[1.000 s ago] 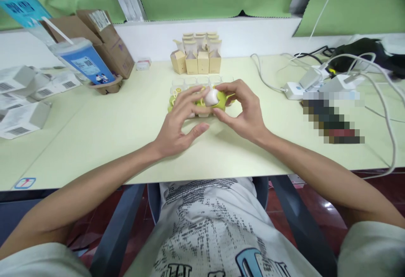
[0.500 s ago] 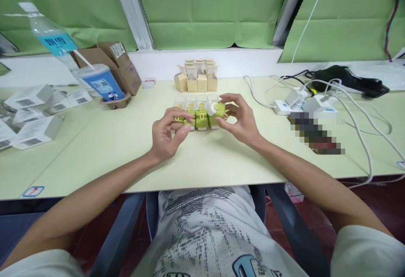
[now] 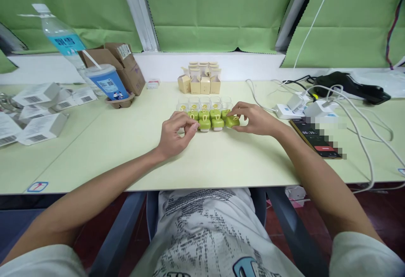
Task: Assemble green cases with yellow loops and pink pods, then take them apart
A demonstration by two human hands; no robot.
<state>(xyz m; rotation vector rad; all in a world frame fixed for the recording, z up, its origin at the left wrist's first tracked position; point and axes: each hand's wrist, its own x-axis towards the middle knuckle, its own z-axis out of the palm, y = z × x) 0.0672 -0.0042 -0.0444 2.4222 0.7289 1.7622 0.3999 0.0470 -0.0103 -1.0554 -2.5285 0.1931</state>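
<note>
In the head view, small green-topped pieces (image 3: 217,122) with pale loops and white bases stand in two rows on the table. Clear cups (image 3: 204,102) with yellow marks line up directly behind them. My right hand (image 3: 255,119) pinches a green-topped piece (image 3: 232,121) at the front row's right end, thumb low and fingers above. At the left end, my left hand (image 3: 177,135) curls with thumb and forefinger close together against the row. Its fingers hide what they touch there.
Small cream boxes (image 3: 200,83) stand by the wall. To the left are white boxes (image 3: 42,128), a blue cup (image 3: 109,83), a water bottle (image 3: 65,42) and a brown carton (image 3: 134,72). On the right lie a phone (image 3: 316,137), a power strip (image 3: 284,111) and white cables (image 3: 357,131).
My right hand has lowered the piece from a tilted hold, white base showing, down to the front row's right end. My left hand stays at the left end. The view has shifted slightly.
</note>
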